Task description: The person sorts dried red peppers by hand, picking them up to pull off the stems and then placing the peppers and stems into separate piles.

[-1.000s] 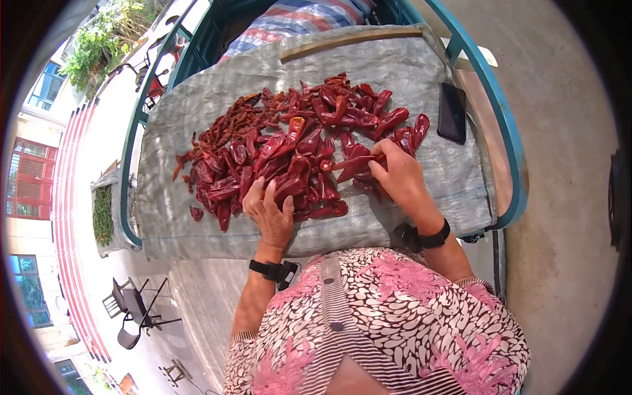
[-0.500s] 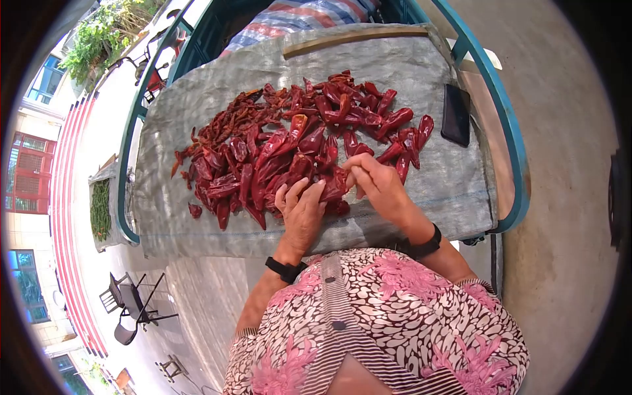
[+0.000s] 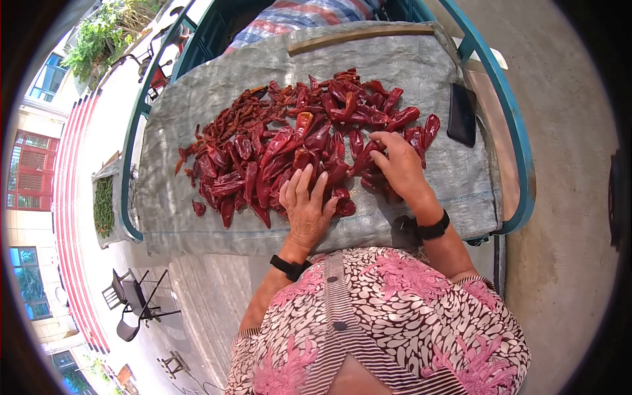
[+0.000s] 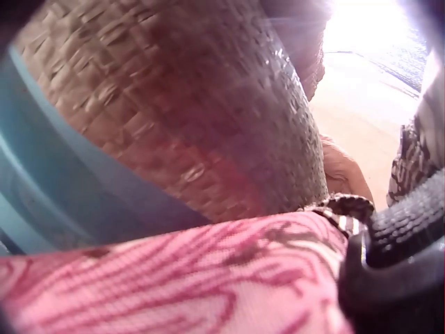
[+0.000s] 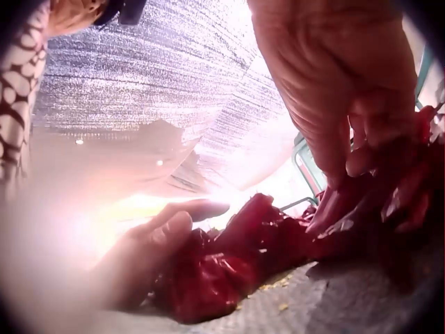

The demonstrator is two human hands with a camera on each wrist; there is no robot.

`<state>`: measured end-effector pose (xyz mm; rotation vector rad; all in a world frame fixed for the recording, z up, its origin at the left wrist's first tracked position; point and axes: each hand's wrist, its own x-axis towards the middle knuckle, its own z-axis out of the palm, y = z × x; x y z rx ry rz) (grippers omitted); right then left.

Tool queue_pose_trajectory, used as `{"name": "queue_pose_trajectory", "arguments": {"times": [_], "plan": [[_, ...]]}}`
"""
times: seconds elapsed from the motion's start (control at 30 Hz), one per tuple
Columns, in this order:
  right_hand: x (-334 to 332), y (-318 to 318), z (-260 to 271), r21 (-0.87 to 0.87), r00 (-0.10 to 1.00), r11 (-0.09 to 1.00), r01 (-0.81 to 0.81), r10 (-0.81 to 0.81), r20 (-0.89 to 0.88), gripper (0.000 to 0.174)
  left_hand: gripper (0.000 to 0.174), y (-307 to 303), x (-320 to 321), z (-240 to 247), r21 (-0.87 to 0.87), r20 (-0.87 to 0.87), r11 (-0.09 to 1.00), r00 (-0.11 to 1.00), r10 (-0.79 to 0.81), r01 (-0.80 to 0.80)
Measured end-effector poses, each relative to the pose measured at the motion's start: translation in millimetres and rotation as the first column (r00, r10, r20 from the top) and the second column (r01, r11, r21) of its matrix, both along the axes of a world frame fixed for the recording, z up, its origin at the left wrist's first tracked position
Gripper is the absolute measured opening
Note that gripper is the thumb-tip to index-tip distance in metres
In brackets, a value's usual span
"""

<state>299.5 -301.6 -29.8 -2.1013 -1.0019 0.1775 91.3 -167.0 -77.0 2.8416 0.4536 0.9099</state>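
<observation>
A broad pile of dried red chili peppers (image 3: 263, 158) covers the middle of a grey woven sheet (image 3: 408, 66). My left hand (image 3: 307, 207) rests on the pile's near edge, its fingers fairly straight over the peppers. The right hand (image 3: 401, 168) reaches down at the pile's right side. Between its thumb and fingers it pinches one chili pepper (image 5: 341, 205), which the right wrist view shows from low down. More glossy peppers (image 5: 208, 278) lie between the two hands there. In the left wrist view the hand is out of sight; floral cloth (image 4: 174, 285) fills the bottom.
A black phone (image 3: 462, 115) lies on the sheet at right. Along the far edge runs a wooden strip (image 3: 359, 38), with a striped bag (image 3: 296, 23) behind. A teal metal rail (image 3: 510, 131) borders the right side. Smaller, shrivelled chili pieces (image 3: 237, 115) lie at the far left.
The left hand moved right along the near edge of the pile. My right hand came in toward the left hand, then went back out to the right and up to another pepper.
</observation>
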Motion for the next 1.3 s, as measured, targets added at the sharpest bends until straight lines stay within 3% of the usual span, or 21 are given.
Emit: {"name": "queue_pose_trajectory", "arguments": {"times": [0.17, 0.33, 0.43, 0.53, 0.63, 0.7, 0.8, 0.97, 1.03, 1.13, 1.23, 1.3], "plan": [[-16.6, -12.0, 38.4, 0.254, 0.98, 0.964, 0.074, -0.023, -0.198, 0.026, 0.066, 1.6, -0.2, -0.9, -0.059, 0.113, 0.997, 0.992, -0.048, 0.055], [-61.1, -9.9, 41.6, 0.359, 0.893, 0.902, -0.239, 0.35, -0.285, 0.026, 0.071, 1.5, -0.9, 2.2, -0.085, 0.138, 0.987, 0.982, -0.125, 0.138], [-70.5, -0.3, 29.7, 0.444, 0.881, 0.847, -0.291, 0.418, -0.22, 0.025, 0.07, 2.5, -6.5, 0.7, -0.089, 0.058, 0.983, 0.986, -0.154, 0.158], [-64.6, 0.7, 22.7, 0.469, 0.912, 0.841, -0.271, 0.38, -0.154, 0.026, 0.066, 5.0, -6.1, 2.0, -0.083, -0.031, 0.988, 0.99, -0.136, 0.133], [-55.3, -12.1, 18.5, 0.375, 0.945, 0.927, 0.035, 0.091, -0.313, 0.026, 0.064, 5.4, -4.4, 6.9, -0.133, 0.023, 0.986, 0.995, -0.1, 0.102], [-45.3, -26.4, 18.6, 0.234, 0.991, 0.964, 0.126, -0.114, -0.066, 0.028, 0.065, 5.5, -2.3, 4.3, -0.135, 0.028, 0.988, 0.997, -0.073, 0.076], [-34.7, -44.6, 4.3, -0.005, 0.979, 0.983, 0.185, -0.183, 0.088, 0.029, 0.066, 1.6, 1.8, 7.3, -0.134, 0.01, 0.99, 0.999, -0.045, 0.046], [-29.2, -47.1, -10.5, -0.128, 0.984, 0.979, 0.156, -0.143, 0.104, 0.028, 0.067, 7.3, 4.0, -6.8, -0.101, 0.085, 0.991, 0.994, -0.075, 0.084], [-31.2, -45.1, -6.1, -0.106, 0.984, 0.981, 0.16, -0.15, 0.092, 0.026, 0.067, 9.6, 4.0, -7.4, -0.078, 0.073, 0.993, 0.994, -0.079, 0.085], [-40.3, -47.7, 7.8, 0.068, 0.978, 0.976, 0.208, -0.205, -0.043, 0.023, 0.068, 8.1, 2.5, -3.7, -0.101, 0.132, 0.988, 0.986, -0.101, 0.115], [-58.4, -43.9, 23.6, 0.07, 0.978, 0.989, 0.131, -0.117, -0.17, 0.02, 0.068, 7.7, 0.7, -3.5, -0.116, 0.217, 0.98, 0.967, -0.134, 0.162], [-79.7, -36.7, 31.2, 0.139, 0.996, 0.99, 0.02, -0.007, -0.091, 0.019, 0.069, 7.3, -1.5, -2.7, -0.051, 0.211, 0.983, 0.964, -0.162, 0.176]]}}
